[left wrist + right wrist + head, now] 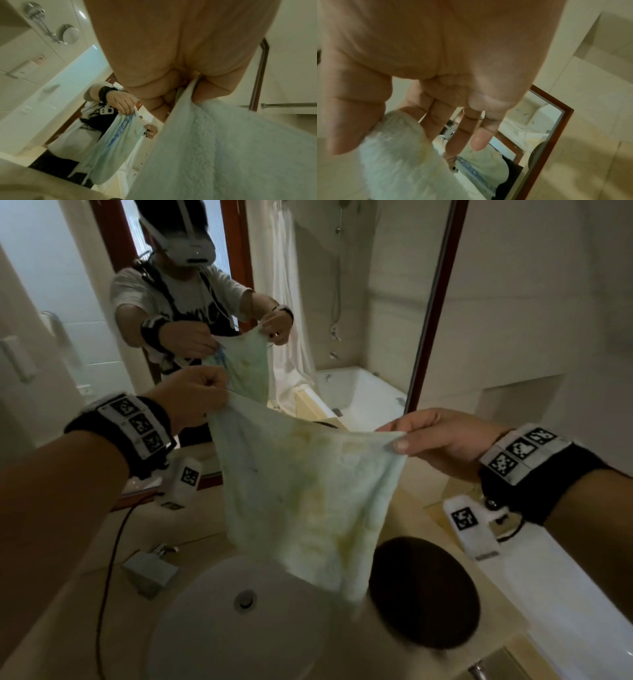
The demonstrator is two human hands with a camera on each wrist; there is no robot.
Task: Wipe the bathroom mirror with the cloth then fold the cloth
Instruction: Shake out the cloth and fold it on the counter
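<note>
A pale green cloth (301, 494) with yellowish stains hangs spread in the air in front of the mirror (359, 296). My left hand (197, 397) pinches its upper left corner with curled fingers. My right hand (421, 436) pinches the upper right corner between thumb and forefinger, the other fingers loosely extended. The cloth's lower edge dangles above the white sink (191, 638). In the left wrist view the cloth (231, 155) runs out of the left hand (173, 100). In the right wrist view the cloth (399, 155) leaves the right hand (385, 121). The mirror shows my reflection holding the cloth.
A chrome tap (150, 570) stands left of the sink on the beige counter (85, 594). A dark round object (421, 594) lies right of the sink. The mirror has a dark red frame (435, 302). A red cable (113, 559) trails down over the counter.
</note>
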